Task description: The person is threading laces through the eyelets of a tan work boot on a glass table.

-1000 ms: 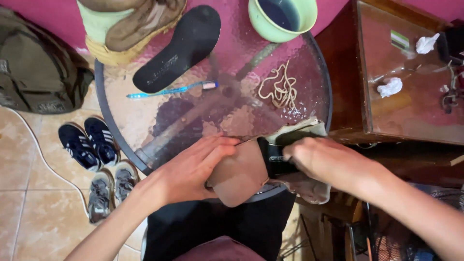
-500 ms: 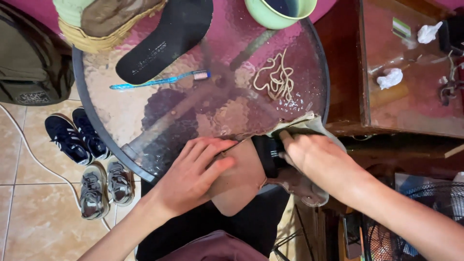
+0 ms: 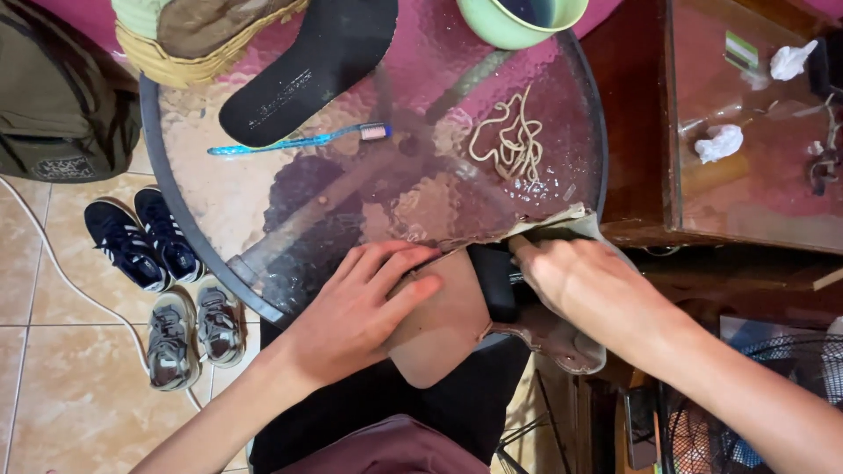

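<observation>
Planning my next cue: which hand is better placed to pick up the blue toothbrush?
Probably left. The left hand rests flat on the brown shoe, below the blue toothbrush. The right hand is farther right, fingers tucked into the shoe.

Brightness: moderate, warm indoor light, evenly spread.
Glare: pale patches on the textured glass table (image 3: 562,96) and on the glossy wooden cabinet top (image 3: 755,202).
Shadows: soft, dark under the table rim and beneath both forearms.
Sharpness: centre crisp; left hand (image 3: 356,312) and right hand (image 3: 584,285) show slight softness.
Edges: wide-angle bending toward corners; floor tiles (image 3: 53,404) curve.
</observation>
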